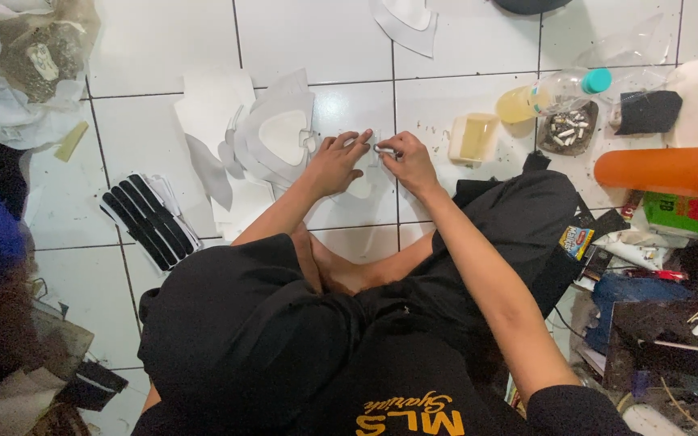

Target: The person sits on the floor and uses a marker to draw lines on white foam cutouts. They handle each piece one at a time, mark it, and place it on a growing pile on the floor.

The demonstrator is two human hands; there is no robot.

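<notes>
I sit cross-legged on a white tiled floor. My left hand [335, 161] presses flat on a white cut-out piece [363, 187] lying on the tile. My right hand [405, 158] pinches a small metal part [381, 149] at that piece's top edge, fingertips meeting the left hand's. Just left of my hands lies a stack of white shaped pieces [276, 137] with a heart-like opening.
A bundle of black strips [149, 220] lies at left. A yellowish plastic box [473, 137], a tipped bottle of yellow liquid [547, 95], an ashtray [568, 129], an orange cylinder [664, 171] and cluttered boxes fill the right. Bags sit at the upper left [26, 64].
</notes>
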